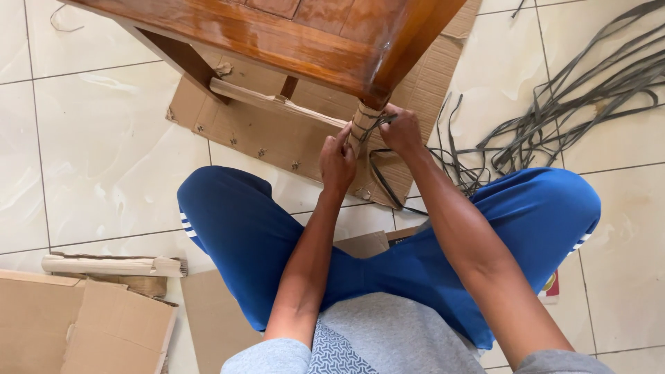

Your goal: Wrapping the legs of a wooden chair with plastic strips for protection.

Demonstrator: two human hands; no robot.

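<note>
A varnished wooden table (277, 34) stands in front of me on a cardboard sheet (263, 131). Its near leg (362, 123) is wrapped in cardboard, with dark grey strap (377, 123) wound around it. My left hand (337, 158) presses and pinches the wrap on the leg's left side. My right hand (402, 128) grips the strap on the leg's right side. A loop of the strap (383, 179) trails down onto the cardboard between my knees.
A tangle of grey straps (589, 90) lies on the tiled floor at the right. Flat cardboard pieces (83, 325) and a rolled cardboard tube (111, 265) lie at the lower left. My legs in blue trousers (235, 228) are spread on either side.
</note>
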